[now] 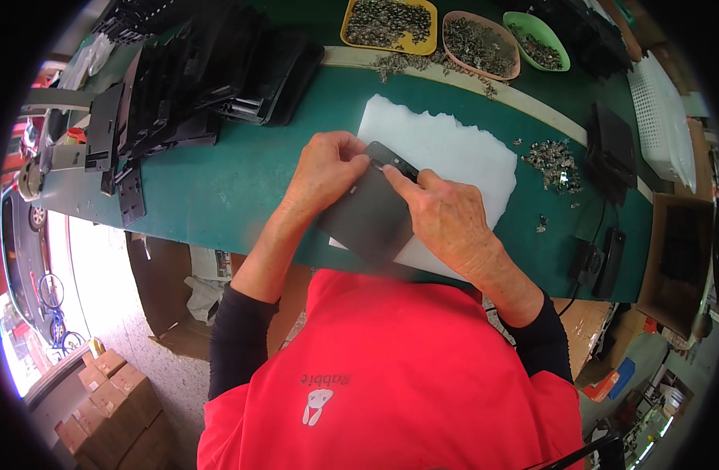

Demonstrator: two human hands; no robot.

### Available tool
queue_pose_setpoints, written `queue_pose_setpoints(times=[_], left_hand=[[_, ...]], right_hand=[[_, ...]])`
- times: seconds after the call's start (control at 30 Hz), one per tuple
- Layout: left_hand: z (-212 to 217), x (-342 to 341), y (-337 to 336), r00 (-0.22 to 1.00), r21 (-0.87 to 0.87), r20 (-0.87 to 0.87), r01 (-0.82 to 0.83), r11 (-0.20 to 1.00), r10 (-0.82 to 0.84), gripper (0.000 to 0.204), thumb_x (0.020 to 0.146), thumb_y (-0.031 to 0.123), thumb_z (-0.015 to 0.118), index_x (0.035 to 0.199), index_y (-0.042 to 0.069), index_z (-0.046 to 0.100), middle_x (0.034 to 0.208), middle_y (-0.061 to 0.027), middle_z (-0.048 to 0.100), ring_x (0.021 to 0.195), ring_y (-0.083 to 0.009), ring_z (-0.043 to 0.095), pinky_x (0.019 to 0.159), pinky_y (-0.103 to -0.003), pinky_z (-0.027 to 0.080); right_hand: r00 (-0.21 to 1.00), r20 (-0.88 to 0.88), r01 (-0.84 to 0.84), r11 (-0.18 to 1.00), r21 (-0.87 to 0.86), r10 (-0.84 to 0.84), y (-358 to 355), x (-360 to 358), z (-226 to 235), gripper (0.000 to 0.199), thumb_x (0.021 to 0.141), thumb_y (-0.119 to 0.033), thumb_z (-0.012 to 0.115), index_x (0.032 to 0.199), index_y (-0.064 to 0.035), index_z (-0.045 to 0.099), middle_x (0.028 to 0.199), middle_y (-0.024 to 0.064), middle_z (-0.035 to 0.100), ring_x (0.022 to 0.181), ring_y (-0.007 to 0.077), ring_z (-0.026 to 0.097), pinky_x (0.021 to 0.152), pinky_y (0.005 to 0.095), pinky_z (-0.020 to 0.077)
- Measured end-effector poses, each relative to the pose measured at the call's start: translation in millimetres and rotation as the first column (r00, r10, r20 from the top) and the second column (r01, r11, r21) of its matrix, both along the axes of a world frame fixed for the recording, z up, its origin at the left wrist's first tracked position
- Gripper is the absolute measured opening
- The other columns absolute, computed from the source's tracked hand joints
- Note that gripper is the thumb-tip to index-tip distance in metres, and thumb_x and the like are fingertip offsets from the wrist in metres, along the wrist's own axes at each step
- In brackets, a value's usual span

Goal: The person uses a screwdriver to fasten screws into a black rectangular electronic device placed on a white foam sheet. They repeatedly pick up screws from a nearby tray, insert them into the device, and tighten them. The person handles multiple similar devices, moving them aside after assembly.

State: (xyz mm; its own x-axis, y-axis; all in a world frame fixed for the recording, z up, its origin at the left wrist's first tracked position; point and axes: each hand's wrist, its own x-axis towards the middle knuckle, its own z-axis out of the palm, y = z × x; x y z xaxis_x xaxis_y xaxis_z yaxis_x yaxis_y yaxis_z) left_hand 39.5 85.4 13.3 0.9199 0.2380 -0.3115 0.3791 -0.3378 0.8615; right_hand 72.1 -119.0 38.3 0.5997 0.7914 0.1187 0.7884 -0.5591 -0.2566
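Note:
A thin black flat panel (369, 218) with small holes along its far end lies tilted over a torn-edged white sheet (461, 153), its near corner close to my red top. My left hand (328, 171) is closed at the panel's far left edge, thumb and forefinger pinched together; any small part between them is too small to name. From the right, my right hand (451, 218) closes on the panel's far right edge. Its forefinger presses near the holes, almost meeting the left thumb, while the other fingers are curled and partly hidden.
Many black panels (163, 86) stand stacked at the far left. Small metal parts fill a yellow tray (431, 39), a pink tray (516, 59) and a green tray (563, 51); a loose pile (554, 163) lies at the right. A black adapter (586, 260) with cables sits nearby.

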Motion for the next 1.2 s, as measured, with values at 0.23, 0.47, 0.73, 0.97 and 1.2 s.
queue_pose_setpoints(times=[0.23,0.47,0.73,0.97,1.2], left_hand=[[2,5,-11,0.998,0.202,-0.053,-0.003,0.979,0.014,0.016,0.084,0.009,0.064,0.092,-0.004,0.067,0.080,-0.0040,0.068,0.071,-0.0089,0.061,0.066,-0.026,0.051],[-7,-5,5,0.999,-0.230,0.036,-0.008,0.973,0.017,0.018,0.087,0.007,0.065,0.100,-0.005,0.068,0.084,-0.0043,0.069,0.075,-0.0080,0.062,0.068,-0.023,0.051],[-10,-8,1,0.996,-0.205,0.067,-0.052,0.977,0.067,0.018,0.088,0.006,0.065,0.102,-0.004,0.069,0.085,-0.0037,0.069,0.074,-0.0068,0.061,0.067,-0.023,0.050],[-11,-8,-4,0.991,-0.266,0.047,-0.112,0.957,0.129,0.021,0.083,0.008,0.061,0.097,-0.005,0.069,0.084,-0.0108,0.071,0.075,-0.0150,0.066,0.069,-0.030,0.053],[-26,-9,-10,0.977,-0.201,0.118,-0.149,0.968,0.175,0.021,0.081,0.005,0.058,0.096,-0.005,0.069,0.078,-0.0108,0.069,0.071,-0.0170,0.064,0.068,-0.031,0.051]], right_hand=[[0.993,0.109,0.042,0.999,0.012,-0.043,9,-4,-11,0.046,0.076,-0.002,0.062,0.119,-0.0178,0.069,0.075,0.0037,0.058,0.060,0.0188,0.062,0.050,0.0310,0.0504],[0.981,0.190,0.029,1.000,-0.001,-0.028,10,-7,-17,0.043,0.078,-0.013,0.063,0.121,-0.0147,0.066,0.076,0.0035,0.056,0.058,0.0185,0.060,0.048,0.0299,0.0503],[0.971,0.233,0.040,0.999,0.026,-0.045,11,-10,-18,0.047,0.075,-0.003,0.062,0.120,-0.0169,0.069,0.075,0.0015,0.056,0.058,0.0168,0.059,0.048,0.0286,0.0486],[0.957,0.291,0.015,1.000,-0.026,-0.007,16,-12,-17,0.047,0.075,-0.007,0.063,0.121,-0.0135,0.068,0.075,0.0009,0.056,0.056,0.0162,0.057,0.047,0.0281,0.0485],[0.930,0.318,-0.087,0.952,-0.292,0.183,30,-5,3,0.041,0.075,-0.010,0.065,0.116,-0.0050,0.068,0.074,0.0018,0.057,0.056,0.0154,0.059,0.048,0.0280,0.0500]])
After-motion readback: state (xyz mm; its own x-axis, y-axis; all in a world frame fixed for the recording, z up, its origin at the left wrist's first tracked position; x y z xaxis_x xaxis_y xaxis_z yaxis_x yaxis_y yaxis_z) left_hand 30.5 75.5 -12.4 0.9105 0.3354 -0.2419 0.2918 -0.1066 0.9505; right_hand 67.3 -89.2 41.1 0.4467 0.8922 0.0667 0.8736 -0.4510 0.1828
